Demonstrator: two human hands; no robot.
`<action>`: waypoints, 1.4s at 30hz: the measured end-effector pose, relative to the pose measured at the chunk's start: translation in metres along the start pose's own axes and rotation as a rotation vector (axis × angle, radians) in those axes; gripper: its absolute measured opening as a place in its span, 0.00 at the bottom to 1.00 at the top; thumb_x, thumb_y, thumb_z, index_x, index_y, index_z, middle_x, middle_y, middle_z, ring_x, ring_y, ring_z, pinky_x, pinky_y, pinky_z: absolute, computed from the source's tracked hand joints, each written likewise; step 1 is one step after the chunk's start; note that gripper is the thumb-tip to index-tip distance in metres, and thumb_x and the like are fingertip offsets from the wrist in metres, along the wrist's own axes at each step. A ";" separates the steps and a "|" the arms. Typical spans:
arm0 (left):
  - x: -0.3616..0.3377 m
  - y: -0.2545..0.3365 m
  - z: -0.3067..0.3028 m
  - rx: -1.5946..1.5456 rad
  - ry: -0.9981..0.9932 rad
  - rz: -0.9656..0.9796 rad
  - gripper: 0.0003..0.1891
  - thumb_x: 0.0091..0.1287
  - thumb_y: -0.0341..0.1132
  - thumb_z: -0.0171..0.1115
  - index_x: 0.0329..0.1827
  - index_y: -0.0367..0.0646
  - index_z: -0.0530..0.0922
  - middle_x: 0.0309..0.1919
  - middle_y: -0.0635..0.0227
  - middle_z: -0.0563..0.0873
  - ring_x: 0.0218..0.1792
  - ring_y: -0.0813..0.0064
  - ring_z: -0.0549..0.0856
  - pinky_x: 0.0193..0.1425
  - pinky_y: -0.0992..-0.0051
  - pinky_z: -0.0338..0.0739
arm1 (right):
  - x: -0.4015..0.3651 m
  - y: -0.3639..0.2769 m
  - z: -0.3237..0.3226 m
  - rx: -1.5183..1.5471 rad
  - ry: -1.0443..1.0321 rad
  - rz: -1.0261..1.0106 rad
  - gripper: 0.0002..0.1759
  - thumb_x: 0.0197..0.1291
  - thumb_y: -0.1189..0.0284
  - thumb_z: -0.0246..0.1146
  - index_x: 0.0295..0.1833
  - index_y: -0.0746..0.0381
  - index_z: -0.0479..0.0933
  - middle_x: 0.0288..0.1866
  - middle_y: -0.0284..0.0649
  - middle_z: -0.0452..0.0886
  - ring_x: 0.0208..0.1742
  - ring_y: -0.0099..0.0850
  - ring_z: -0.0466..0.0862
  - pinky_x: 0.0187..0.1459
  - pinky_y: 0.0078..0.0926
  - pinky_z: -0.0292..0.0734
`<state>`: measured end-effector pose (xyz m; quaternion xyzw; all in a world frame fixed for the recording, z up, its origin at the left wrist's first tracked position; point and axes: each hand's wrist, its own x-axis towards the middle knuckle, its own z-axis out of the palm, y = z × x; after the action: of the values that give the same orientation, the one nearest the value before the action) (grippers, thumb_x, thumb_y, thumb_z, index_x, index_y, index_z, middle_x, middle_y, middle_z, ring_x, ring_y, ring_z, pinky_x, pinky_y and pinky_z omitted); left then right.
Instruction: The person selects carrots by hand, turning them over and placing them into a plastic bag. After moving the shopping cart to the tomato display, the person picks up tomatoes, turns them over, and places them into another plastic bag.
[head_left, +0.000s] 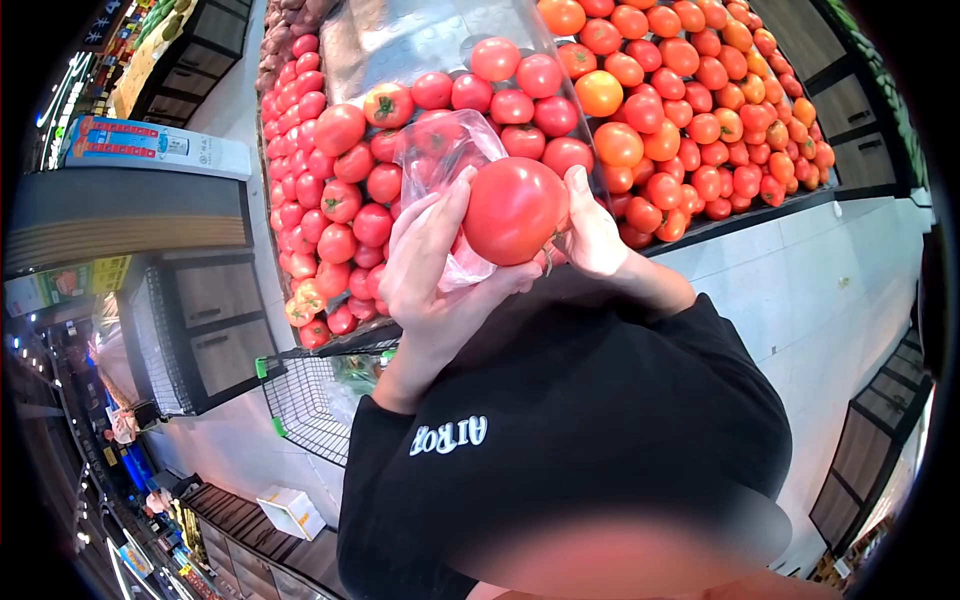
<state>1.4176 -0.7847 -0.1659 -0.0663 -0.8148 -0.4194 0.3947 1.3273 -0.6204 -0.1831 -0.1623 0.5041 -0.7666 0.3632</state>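
Observation:
A large red tomato (pixel 515 210) is held up in front of my chest between both hands. My left hand (pixel 430 275) cups it from the left and below, thumb along its side. A thin clear plastic bag (pixel 425 160) hangs at my left hand, bunched behind and beside the tomato. My right hand (pixel 598 235) grips the tomato's right side with the thumb up; its other fingers are partly hidden. Just beyond my hands are heaped pinkish-red tomatoes (pixel 338 200) on the display stand.
Orange-red tomatoes (pixel 690 110) fill the stand's right section, past a clear divider (pixel 570 90). A shopping cart (pixel 310 400) with bagged greens stands at my left. Farther left are a dark cabinet (pixel 220 310) and a blue-and-white box (pixel 160 145). A white box (pixel 292 512) sits lower left.

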 end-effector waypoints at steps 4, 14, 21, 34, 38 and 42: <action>0.008 0.004 0.002 0.022 0.000 0.074 0.46 0.42 0.46 0.89 0.65 0.31 0.80 0.55 0.49 0.89 0.54 0.56 0.90 0.62 0.58 0.81 | 0.005 0.020 -0.026 0.361 -0.327 -0.028 0.43 0.80 0.39 0.31 0.70 0.67 0.70 0.53 0.49 0.86 0.42 0.38 0.88 0.47 0.33 0.86; 0.004 -0.006 0.007 -0.041 0.009 0.060 0.37 0.50 0.37 0.85 0.64 0.32 0.81 0.56 0.46 0.88 0.54 0.52 0.90 0.60 0.58 0.82 | 0.012 0.012 -0.017 0.180 -0.224 -0.085 0.43 0.78 0.39 0.46 0.78 0.66 0.62 0.69 0.45 0.77 0.64 0.32 0.81 0.61 0.32 0.81; -0.031 -0.045 0.015 0.169 0.096 -0.168 0.13 0.60 0.24 0.76 0.48 0.36 0.89 0.43 0.56 0.93 0.42 0.62 0.92 0.51 0.70 0.84 | 0.055 0.023 -0.025 -0.060 0.005 -0.161 0.34 0.65 0.62 0.74 0.69 0.65 0.67 0.63 0.42 0.76 0.65 0.28 0.77 0.66 0.31 0.76; -0.079 -0.064 0.010 0.137 -0.159 -0.322 0.07 0.66 0.31 0.73 0.42 0.39 0.91 0.32 0.62 0.92 0.34 0.66 0.90 0.57 0.66 0.82 | 0.220 -0.013 -0.088 -1.326 0.405 -0.735 0.45 0.49 0.59 0.80 0.72 0.55 0.68 0.63 0.50 0.78 0.66 0.52 0.80 0.64 0.45 0.79; -0.079 -0.066 0.011 0.114 -0.161 -0.297 0.06 0.65 0.32 0.73 0.40 0.39 0.90 0.28 0.61 0.90 0.29 0.63 0.89 0.55 0.64 0.83 | 0.264 0.005 -0.085 -1.542 0.315 -0.684 0.42 0.52 0.56 0.78 0.71 0.53 0.70 0.62 0.49 0.79 0.64 0.51 0.80 0.64 0.45 0.77; -0.078 -0.063 0.007 0.128 -0.170 -0.285 0.06 0.65 0.31 0.73 0.41 0.39 0.91 0.30 0.61 0.91 0.30 0.64 0.89 0.50 0.67 0.83 | 0.276 0.025 -0.088 -1.813 0.283 -0.628 0.42 0.56 0.55 0.76 0.75 0.50 0.68 0.65 0.45 0.78 0.65 0.44 0.80 0.71 0.47 0.68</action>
<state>1.4388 -0.8026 -0.2621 0.0402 -0.8714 -0.4113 0.2644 1.0941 -0.7674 -0.2768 -0.4140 0.8765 -0.1614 -0.1852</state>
